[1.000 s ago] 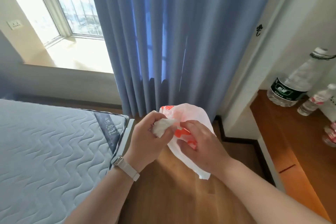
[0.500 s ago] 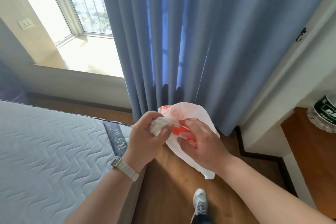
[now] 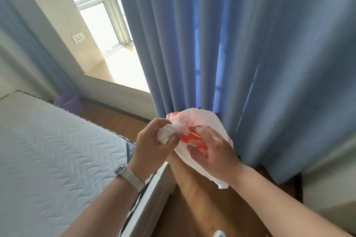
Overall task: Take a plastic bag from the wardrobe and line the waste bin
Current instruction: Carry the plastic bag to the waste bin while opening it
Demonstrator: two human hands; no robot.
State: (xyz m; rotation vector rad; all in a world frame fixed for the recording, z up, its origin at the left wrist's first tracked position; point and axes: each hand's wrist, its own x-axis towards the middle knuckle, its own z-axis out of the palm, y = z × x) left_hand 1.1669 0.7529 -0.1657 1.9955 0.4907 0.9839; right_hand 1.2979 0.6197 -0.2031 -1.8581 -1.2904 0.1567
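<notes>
Wooden floor [image 3: 194, 198] runs as a narrow strip between the mattress [image 3: 48, 159] with its white bed frame [image 3: 148, 194] on the left and the wall [image 3: 327, 183] on the right, leaving little side room. Above it the left hand [image 3: 152, 144], a watch [image 3: 128, 176] on its wrist, pinches a bunched white corner of the plastic bag [image 3: 202, 119] between thumb and curled fingers. The right hand [image 3: 213, 152] grips the bag's orange-printed side, fingers curled into the film. The bag hangs in the air between both hands. Just behind hangs the blue curtain [image 3: 250, 54]. Farther left, past the mattress corner, a purple bin [image 3: 66, 101] stands on the floor below the window [image 3: 100, 17].
</notes>
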